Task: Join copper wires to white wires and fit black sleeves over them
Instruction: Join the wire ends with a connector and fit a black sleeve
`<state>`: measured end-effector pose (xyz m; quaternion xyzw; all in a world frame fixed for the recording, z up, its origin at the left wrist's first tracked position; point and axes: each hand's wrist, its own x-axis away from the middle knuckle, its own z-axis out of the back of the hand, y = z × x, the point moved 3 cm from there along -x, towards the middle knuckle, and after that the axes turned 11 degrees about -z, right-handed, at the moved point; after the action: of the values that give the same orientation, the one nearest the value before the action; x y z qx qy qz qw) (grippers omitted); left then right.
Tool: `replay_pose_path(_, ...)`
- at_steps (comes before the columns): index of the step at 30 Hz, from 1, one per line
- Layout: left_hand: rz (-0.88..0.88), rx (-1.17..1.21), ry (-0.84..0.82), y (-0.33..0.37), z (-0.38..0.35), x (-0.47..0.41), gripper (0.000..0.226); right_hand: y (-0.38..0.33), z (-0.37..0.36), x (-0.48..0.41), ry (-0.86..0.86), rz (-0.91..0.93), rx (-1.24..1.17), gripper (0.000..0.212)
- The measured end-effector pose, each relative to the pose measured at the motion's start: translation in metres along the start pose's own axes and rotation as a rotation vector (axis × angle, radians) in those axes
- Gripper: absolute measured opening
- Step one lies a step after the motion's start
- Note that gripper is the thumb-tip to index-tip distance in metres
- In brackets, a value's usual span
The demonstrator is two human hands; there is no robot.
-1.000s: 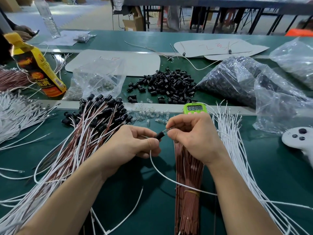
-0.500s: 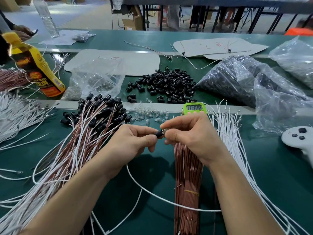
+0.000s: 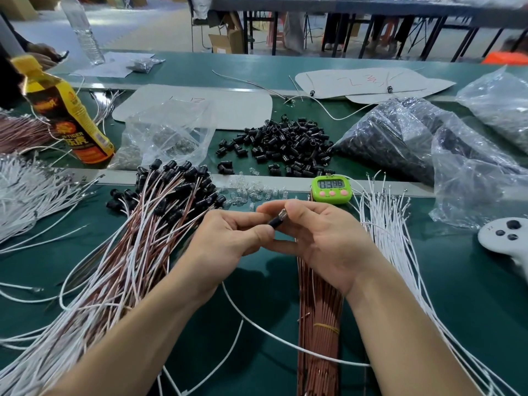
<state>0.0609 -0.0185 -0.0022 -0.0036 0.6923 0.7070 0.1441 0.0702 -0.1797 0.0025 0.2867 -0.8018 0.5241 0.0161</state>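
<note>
A small black sleeve (image 3: 275, 222) with a clear bulb tip is held between my two hands at the middle of the view. My left hand (image 3: 228, 241) pinches its lower end; my right hand (image 3: 323, 238) pinches the bulb end with thumb and forefinger. A white wire (image 3: 285, 341) loops down from the hands across the green table. A banded bundle of copper wires (image 3: 318, 324) lies under my right wrist. Loose white wires (image 3: 391, 238) fan out to the right. Finished copper-and-white pairs with black sleeves (image 3: 137, 252) lie to the left.
A heap of loose black sleeves (image 3: 285, 144) and clear bulbs (image 3: 251, 192) lie beyond the hands. A green timer (image 3: 331, 188), plastic bags (image 3: 428, 144), a yellow bottle (image 3: 65, 115) and a white controller (image 3: 508, 238) stand around. Another person's hands are at the far left.
My right hand has turned palm up and opened more, showing the clear bulb at the sleeve's tip. The white wire loop has slid lower and to the right.
</note>
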Motion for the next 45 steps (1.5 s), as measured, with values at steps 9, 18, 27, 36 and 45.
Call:
replay_pose_path(9, -0.026, -0.009, 0.043, 0.002, -0.004, 0.001, 0.029, -0.004, -0.008, 0.006, -0.053, -0.005, -0.123, 0.027)
replay_pose_path(18, 0.02, 0.062, 0.044, 0.002, -0.004, 0.002, 0.02, -0.004, -0.011, 0.007, -0.039, 0.017, -0.159, 0.022)
replay_pose_path(27, -0.019, -0.032, 0.105, 0.003, -0.005, -0.001, 0.01, 0.0, -0.011, -0.001, 0.011, 0.007, -0.159, 0.027)
replay_pose_path(36, -0.054, -0.8, 0.197, 0.008, -0.01, 0.007, 0.019, 0.007, -0.006, -0.007, 0.113, -0.05, -0.19, 0.05)
replay_pose_path(45, -0.037, -0.194, 0.274, 0.012, -0.01, 0.003, 0.026, 0.01, -0.014, -0.008, -0.032, -0.067, -0.376, 0.031)
